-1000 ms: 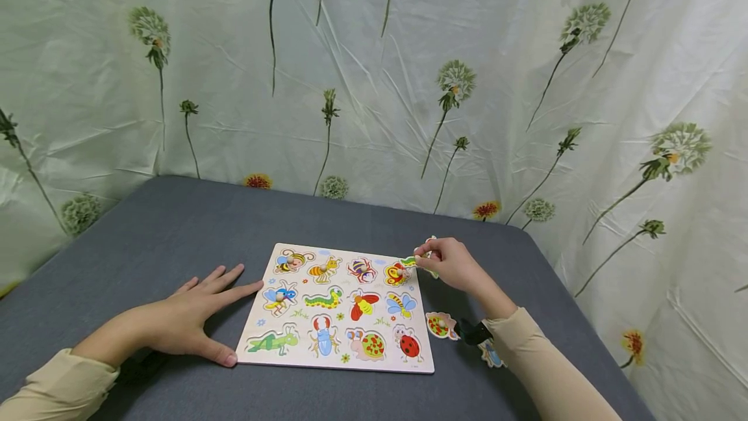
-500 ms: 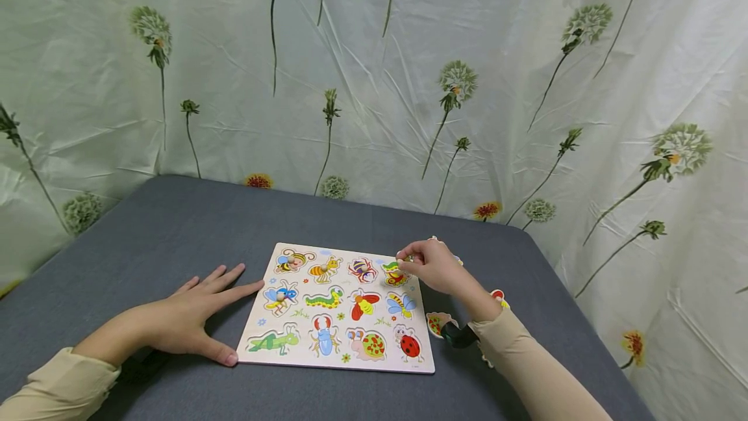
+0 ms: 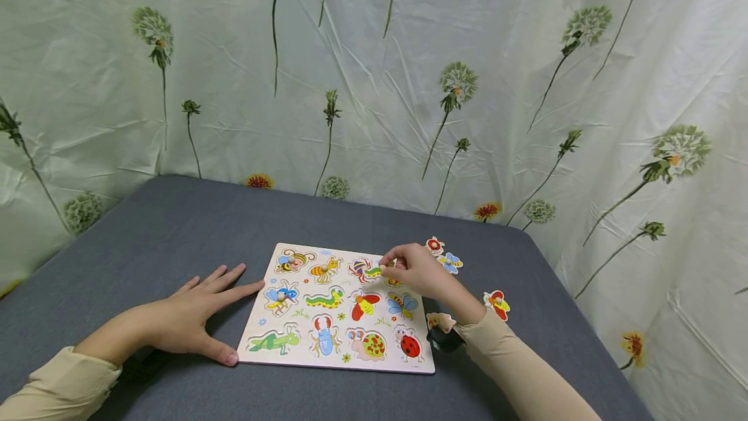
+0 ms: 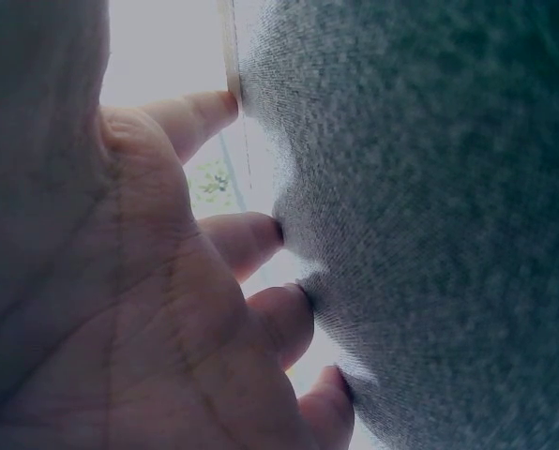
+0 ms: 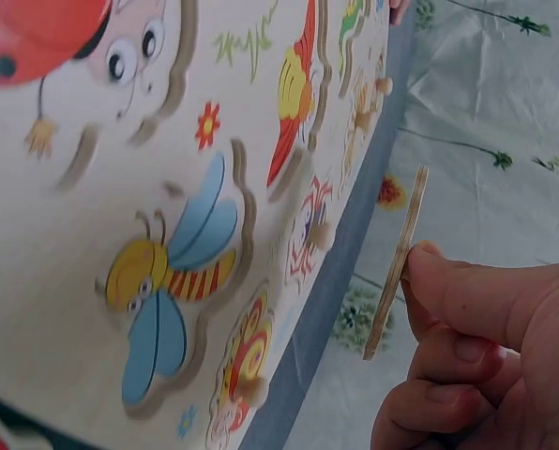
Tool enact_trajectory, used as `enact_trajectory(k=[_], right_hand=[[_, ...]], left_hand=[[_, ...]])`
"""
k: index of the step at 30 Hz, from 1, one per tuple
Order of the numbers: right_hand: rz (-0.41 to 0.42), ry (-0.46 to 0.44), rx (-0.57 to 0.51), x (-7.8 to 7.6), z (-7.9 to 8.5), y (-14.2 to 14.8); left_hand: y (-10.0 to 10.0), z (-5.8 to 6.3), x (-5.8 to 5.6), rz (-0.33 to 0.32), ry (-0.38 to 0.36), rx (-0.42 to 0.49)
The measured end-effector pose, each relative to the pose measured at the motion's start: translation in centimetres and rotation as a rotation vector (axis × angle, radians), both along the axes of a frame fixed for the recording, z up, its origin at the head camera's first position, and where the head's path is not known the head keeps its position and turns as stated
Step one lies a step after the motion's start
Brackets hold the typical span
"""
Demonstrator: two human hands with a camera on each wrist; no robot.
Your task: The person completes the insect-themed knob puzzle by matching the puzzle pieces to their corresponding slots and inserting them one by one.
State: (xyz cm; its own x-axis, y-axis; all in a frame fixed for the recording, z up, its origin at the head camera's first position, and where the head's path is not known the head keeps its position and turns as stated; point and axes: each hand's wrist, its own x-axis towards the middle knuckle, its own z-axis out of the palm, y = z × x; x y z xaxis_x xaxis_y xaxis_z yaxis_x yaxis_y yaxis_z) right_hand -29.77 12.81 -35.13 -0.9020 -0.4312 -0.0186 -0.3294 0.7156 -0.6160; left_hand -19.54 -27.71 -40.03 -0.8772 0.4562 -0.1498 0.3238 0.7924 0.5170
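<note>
A wooden peg puzzle board with insect pictures lies on the table. My left hand rests spread on the cloth, thumb and index fingertips at the board's left edge. My right hand pinches a green caterpillar puzzle piece above the board's top right, overlapping the spider piece in the head view. The right wrist view shows the held piece edge-on, tilted, apart from the board. Below and to its left in the head view is the board's caterpillar recess. The butterfly piece is partly hidden by my right hand.
Loose pieces lie right of the board: a ladybug, a blue-winged insect, a red-winged insect and a partly covered snail. Several pegged pieces fill the board's upper row. A flowered curtain hangs behind the grey table.
My right hand has moved left with the caterpillar piece, from the board's right edge to over its upper row. Loose pieces on the right are now uncovered. The left hand has stayed put.
</note>
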Motion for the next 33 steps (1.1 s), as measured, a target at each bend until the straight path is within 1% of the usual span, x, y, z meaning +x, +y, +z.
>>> enact_trajectory(k=[3,9,18,22,33], right_hand=[[0.011,-0.006,0.0,0.1,-0.2,-0.6],[0.033,-0.049,-0.032,0.5,-0.7,-1.7],[0.104,-0.064,-0.048,1.0,-1.7,-3.6],[0.127,-0.065,-0.043,1.3,-1.8,-4.4],[0.136,-0.094,-0.008,2.2,-1.8,-6.5]], left_hand=[[0.0,0.0,0.0,0.0,0.0,-0.001],[-0.1,-0.1,-0.1,-0.005,-0.005,-0.001],[-0.2,-0.2,-0.1,0.002,-0.013,-0.003],[-0.1,-0.2,-0.1,0.005,-0.016,-0.003],[-0.1,-0.1,-0.1,0.003,-0.008,-0.004]])
